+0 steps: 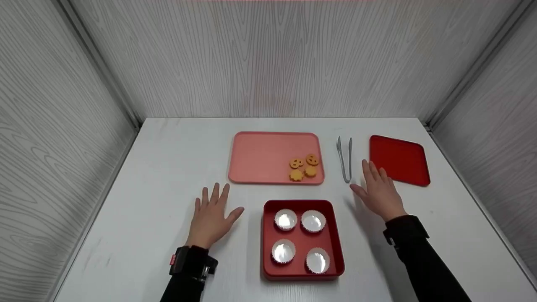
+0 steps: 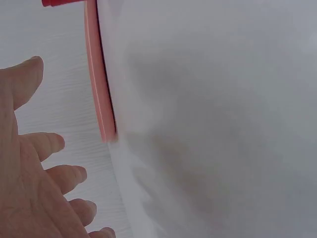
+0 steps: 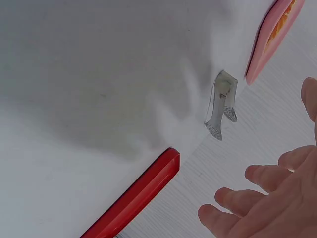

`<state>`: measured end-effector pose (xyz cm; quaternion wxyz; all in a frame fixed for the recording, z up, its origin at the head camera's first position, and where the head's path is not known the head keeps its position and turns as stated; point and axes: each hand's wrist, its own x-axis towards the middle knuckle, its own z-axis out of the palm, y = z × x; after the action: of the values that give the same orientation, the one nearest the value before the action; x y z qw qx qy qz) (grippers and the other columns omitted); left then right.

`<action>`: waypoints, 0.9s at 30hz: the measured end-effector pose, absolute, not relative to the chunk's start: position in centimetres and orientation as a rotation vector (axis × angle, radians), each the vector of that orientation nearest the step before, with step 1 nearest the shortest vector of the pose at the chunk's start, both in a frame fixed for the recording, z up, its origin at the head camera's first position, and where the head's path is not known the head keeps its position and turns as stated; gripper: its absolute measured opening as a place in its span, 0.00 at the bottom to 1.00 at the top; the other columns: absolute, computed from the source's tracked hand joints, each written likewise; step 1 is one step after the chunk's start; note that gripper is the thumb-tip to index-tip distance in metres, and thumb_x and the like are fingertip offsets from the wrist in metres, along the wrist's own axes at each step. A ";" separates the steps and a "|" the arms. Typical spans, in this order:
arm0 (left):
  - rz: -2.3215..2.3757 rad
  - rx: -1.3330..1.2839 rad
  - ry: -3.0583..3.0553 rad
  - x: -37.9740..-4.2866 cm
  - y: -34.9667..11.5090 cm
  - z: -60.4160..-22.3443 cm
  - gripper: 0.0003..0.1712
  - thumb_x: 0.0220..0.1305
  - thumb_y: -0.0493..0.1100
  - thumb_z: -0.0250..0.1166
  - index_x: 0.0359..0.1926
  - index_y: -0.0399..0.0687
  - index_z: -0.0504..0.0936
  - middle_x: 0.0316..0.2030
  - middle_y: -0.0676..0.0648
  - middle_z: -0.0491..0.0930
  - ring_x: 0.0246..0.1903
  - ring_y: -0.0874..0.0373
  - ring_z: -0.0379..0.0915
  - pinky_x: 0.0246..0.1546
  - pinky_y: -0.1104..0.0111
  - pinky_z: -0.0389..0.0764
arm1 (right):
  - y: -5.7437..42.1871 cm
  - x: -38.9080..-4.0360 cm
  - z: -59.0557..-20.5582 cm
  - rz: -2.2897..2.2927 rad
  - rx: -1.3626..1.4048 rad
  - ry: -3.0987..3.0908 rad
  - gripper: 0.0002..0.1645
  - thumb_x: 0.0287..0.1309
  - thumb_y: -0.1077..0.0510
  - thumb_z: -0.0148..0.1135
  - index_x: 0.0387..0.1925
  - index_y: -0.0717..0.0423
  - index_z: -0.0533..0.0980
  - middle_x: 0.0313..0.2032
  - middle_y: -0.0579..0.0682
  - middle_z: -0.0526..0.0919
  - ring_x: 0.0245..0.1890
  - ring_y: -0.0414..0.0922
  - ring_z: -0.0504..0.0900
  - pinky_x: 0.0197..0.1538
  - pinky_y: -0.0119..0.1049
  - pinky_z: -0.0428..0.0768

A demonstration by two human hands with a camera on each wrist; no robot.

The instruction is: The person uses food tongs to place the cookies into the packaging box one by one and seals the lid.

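Note:
My left hand hovers over the white table with its fingers spread, left of a deep red box and short of the pink tray. It holds nothing. Between the metal tongs and the flat red tray is my right hand, likewise spread and holding nothing; its fingertips overlap the red tray's near left side in the head view. Several yellow-brown cookies lie in the pink tray's right near corner. Several white paper cups stand in the box in two rows. In the right wrist view the tongs lie beyond the fingers.
Grey wood-grain panels enclose the table: a back wall, a left wall and a right wall. Both trays have low raised rims, and the box has higher sides. The tongs lie with their arms pointing toward the back.

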<state>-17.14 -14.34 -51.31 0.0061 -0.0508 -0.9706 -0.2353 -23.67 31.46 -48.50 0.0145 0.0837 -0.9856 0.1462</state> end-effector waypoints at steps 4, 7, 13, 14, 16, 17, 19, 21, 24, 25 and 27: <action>-0.895 -0.185 -3.028 -16.7 -13.1 -51.0 0.51 0.71 0.69 0.57 0.81 0.45 0.52 0.79 0.36 0.49 0.79 0.34 0.37 0.77 0.42 0.46 | 31.5 -24.2 -48.3 0.475 0.270 -3.050 0.51 0.74 0.44 0.57 0.81 0.64 0.43 0.77 0.72 0.49 0.73 0.76 0.52 0.74 0.69 0.52; -1.078 -0.191 -3.002 -16.1 -12.1 -50.7 0.52 0.71 0.69 0.57 0.81 0.45 0.51 0.80 0.38 0.50 0.79 0.38 0.38 0.78 0.44 0.48 | 31.5 -24.6 -48.2 0.508 0.275 -3.045 0.51 0.74 0.44 0.58 0.81 0.62 0.42 0.77 0.73 0.48 0.72 0.78 0.55 0.72 0.70 0.57; -1.430 -0.189 -2.951 -14.8 -10.1 -50.5 0.52 0.71 0.68 0.58 0.82 0.45 0.49 0.79 0.41 0.53 0.79 0.44 0.46 0.76 0.47 0.56 | 31.3 -25.4 -48.0 0.564 0.270 -3.069 0.51 0.74 0.45 0.57 0.82 0.59 0.42 0.77 0.74 0.47 0.70 0.79 0.57 0.68 0.72 0.62; -1.481 -0.190 -2.942 -14.7 -9.7 -50.5 0.52 0.71 0.67 0.58 0.82 0.45 0.49 0.79 0.40 0.54 0.78 0.44 0.48 0.76 0.48 0.56 | 31.2 -25.5 -47.9 0.558 0.266 -3.076 0.50 0.74 0.45 0.57 0.82 0.59 0.42 0.76 0.74 0.48 0.69 0.79 0.59 0.68 0.72 0.63; -1.571 -0.186 -2.927 -14.4 -9.2 -50.6 0.51 0.72 0.66 0.59 0.81 0.44 0.50 0.78 0.39 0.56 0.76 0.43 0.53 0.75 0.48 0.58 | 31.1 -25.8 -47.9 0.538 0.258 -3.091 0.50 0.74 0.45 0.56 0.82 0.59 0.43 0.76 0.74 0.49 0.68 0.79 0.60 0.66 0.72 0.66; -1.609 -0.182 -2.919 -14.2 -9.0 -50.7 0.51 0.72 0.64 0.60 0.81 0.43 0.51 0.77 0.38 0.57 0.75 0.41 0.56 0.74 0.48 0.61 | 31.0 -26.0 -48.0 0.530 0.255 -3.096 0.49 0.74 0.45 0.56 0.82 0.59 0.43 0.75 0.74 0.50 0.67 0.78 0.61 0.65 0.72 0.68; -1.683 -0.183 -2.904 -13.9 -8.6 -50.9 0.50 0.72 0.62 0.60 0.81 0.40 0.51 0.77 0.37 0.58 0.74 0.39 0.59 0.73 0.47 0.64 | 30.9 -26.2 -48.0 0.514 0.252 -3.095 0.49 0.74 0.46 0.57 0.81 0.59 0.45 0.74 0.74 0.54 0.65 0.77 0.64 0.63 0.70 0.72; -1.756 -0.179 -2.885 -13.7 -8.3 -51.0 0.49 0.73 0.60 0.61 0.80 0.38 0.51 0.77 0.36 0.57 0.72 0.38 0.61 0.71 0.48 0.67 | 30.9 -26.5 -48.2 0.507 0.257 -3.087 0.48 0.74 0.46 0.58 0.81 0.60 0.47 0.71 0.74 0.59 0.62 0.74 0.67 0.60 0.67 0.75; -1.859 -0.183 -2.846 -13.3 -8.0 -51.2 0.48 0.73 0.56 0.62 0.80 0.36 0.52 0.77 0.35 0.57 0.73 0.39 0.61 0.71 0.50 0.67 | 30.8 -26.9 -48.6 0.499 0.276 -3.070 0.46 0.74 0.47 0.58 0.80 0.61 0.50 0.65 0.74 0.64 0.58 0.70 0.70 0.54 0.62 0.80; -1.881 -0.182 -2.836 -13.2 -7.9 -51.2 0.48 0.73 0.55 0.63 0.79 0.35 0.52 0.77 0.35 0.57 0.73 0.39 0.61 0.71 0.51 0.67 | 30.8 -27.0 -48.8 0.490 0.286 -3.067 0.45 0.74 0.46 0.58 0.80 0.61 0.52 0.64 0.73 0.65 0.57 0.69 0.70 0.52 0.61 0.81; -1.910 -0.172 -2.818 -13.1 -7.7 -51.3 0.47 0.72 0.53 0.64 0.79 0.34 0.53 0.77 0.35 0.57 0.73 0.40 0.61 0.72 0.52 0.66 | 30.7 -27.2 -49.1 0.487 0.286 -3.076 0.44 0.74 0.46 0.58 0.79 0.61 0.54 0.63 0.73 0.66 0.56 0.68 0.71 0.50 0.59 0.82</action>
<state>-13.08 -7.66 -51.30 -0.1332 -0.0501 -0.8194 -0.5552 -27.25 30.68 -49.14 0.0071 0.0916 -0.9835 0.1557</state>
